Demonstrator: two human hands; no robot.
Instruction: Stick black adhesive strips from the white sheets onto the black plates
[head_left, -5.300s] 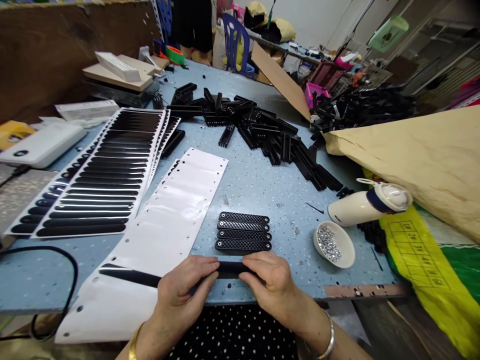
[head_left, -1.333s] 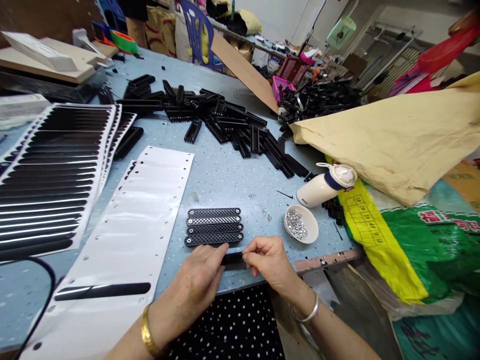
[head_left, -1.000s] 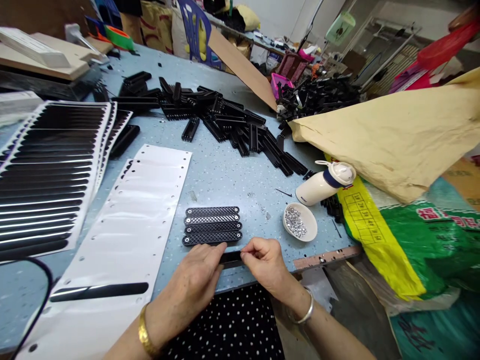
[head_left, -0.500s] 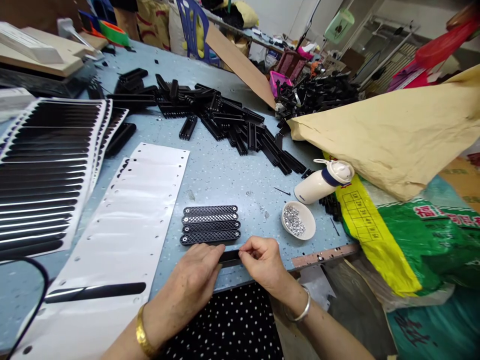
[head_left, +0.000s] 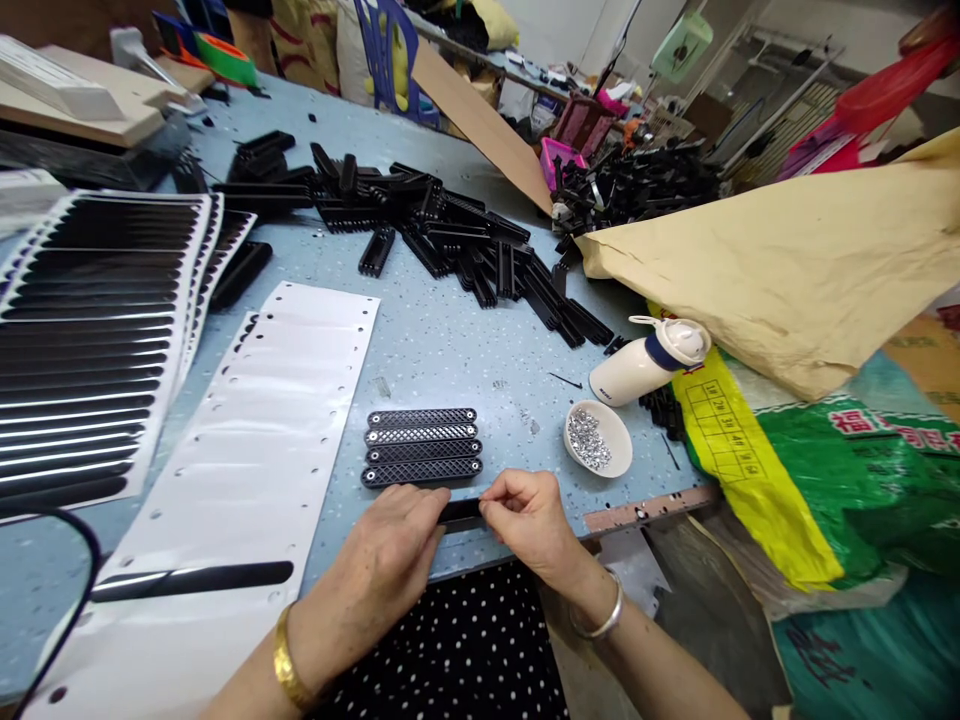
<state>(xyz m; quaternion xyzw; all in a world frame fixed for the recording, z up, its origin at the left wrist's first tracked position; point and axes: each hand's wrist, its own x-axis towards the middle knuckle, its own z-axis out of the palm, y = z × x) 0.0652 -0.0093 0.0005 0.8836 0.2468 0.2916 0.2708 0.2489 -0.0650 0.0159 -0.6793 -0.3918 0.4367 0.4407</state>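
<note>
Crowded speckled blue worktable [head_left: 450, 350]
Your left hand [head_left: 394, 560] and right hand [head_left: 529, 520] both pinch one narrow black plastic strip [head_left: 460, 513] at its edge.

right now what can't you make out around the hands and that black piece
Head view only:
- Black strip: both ends covered by the left hand and right hand, so its length and surface stay hidden.
- White bowl: the shiny bits inside are too small to identify.
- White bottle: its print is too small to read.
- Black cable: cut off by the left edge.
</note>
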